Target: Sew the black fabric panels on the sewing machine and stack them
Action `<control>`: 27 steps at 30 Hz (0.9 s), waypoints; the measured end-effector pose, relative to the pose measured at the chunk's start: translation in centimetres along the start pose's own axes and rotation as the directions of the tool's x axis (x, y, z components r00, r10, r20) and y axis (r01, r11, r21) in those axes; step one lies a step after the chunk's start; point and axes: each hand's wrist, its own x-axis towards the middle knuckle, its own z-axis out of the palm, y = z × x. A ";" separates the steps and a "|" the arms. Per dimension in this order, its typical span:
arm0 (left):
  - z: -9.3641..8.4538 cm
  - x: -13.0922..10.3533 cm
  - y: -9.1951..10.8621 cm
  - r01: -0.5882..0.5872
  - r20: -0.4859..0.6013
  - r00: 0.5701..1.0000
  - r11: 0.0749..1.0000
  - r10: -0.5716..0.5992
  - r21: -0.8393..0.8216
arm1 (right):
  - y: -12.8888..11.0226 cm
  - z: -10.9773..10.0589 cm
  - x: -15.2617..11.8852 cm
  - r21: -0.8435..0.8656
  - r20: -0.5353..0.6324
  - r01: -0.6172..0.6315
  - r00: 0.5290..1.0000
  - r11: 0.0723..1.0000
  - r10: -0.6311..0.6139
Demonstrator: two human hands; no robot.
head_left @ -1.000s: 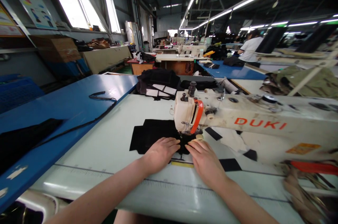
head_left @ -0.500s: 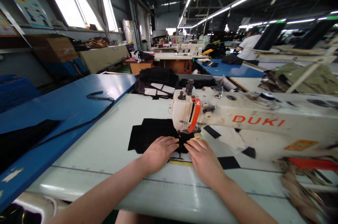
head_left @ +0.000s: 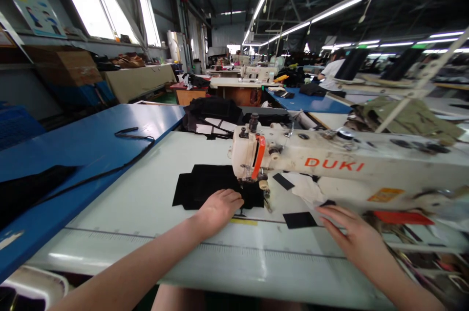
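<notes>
My left hand lies with its fingers flat on a black fabric panel, on the bed of the sewing machine. The panel's right part is below the needle area of the white machine head. To the right, my right hand is open, thumb apart from the fingers. Its fingertips reach a small black fabric piece, partly covered by them; whether they grip it I cannot tell. Nearby on the table lie a black rectangle, another small black strip and white sheet material.
A blue table with a black cord adjoins on the left. Dark fabric is piled behind the machine. Olive cloth and a thread stand are at the right. A person in white is farther back.
My right hand has left the black panel and moved right to the small black pieces. My left hand stays on the panel. The view has turned slightly right.
</notes>
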 end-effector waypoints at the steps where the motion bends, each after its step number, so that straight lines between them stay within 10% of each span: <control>1: 0.1 0.2 0.1 0.015 -0.010 1.000 1.000 -0.015 -0.013 | 0.4 -0.1 -0.7 -0.007 0.012 -0.004 1.000 1.000 0.004; 7: -0.3 1.1 0.3 0.216 -0.096 0.963 0.934 -0.252 -0.286 | -2.2 1.1 -0.7 0.060 0.126 0.159 0.978 0.985 -0.166; 12: -1.3 2.3 -1.1 0.481 0.143 0.870 0.744 -0.473 -0.465 | -3.3 2.6 0.6 0.060 0.114 0.162 0.979 0.985 -0.168; 21: -0.9 3.4 -3.7 0.534 0.271 0.842 0.651 -0.466 -0.539 | -8.0 1.3 2.7 0.076 -0.097 0.134 0.987 0.988 -0.126; 27: -1.8 3.8 -3.5 0.529 0.246 0.846 0.684 -0.473 -0.502 | -13.1 4.2 7.5 -0.054 0.095 0.255 0.964 0.966 -0.249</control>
